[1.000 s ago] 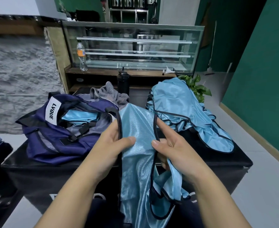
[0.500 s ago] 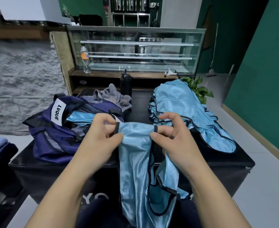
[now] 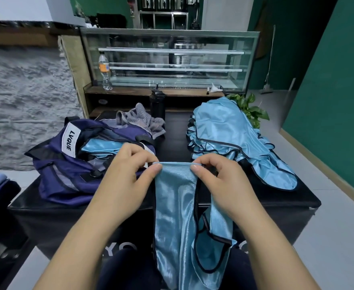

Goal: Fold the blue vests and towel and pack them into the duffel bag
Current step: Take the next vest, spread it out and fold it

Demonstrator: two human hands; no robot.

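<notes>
Head view: black bottle (image 3: 157,103) stands behind grey towel (image 3: 140,119).

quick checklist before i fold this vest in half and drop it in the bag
1. Left hand pinches the top edge of the shiny light-blue vest: ok.
2. Right hand pinches the same edge, grip level with the left: ok.
3. Vest hangs flat: not ok, its right side is bunched.
4. Navy duffel bag open, folded blue cloth inside: ok.
5. Room left in the bag: cannot tell.
6. Pile of blue vests lies apart on the black table: ok.
</notes>
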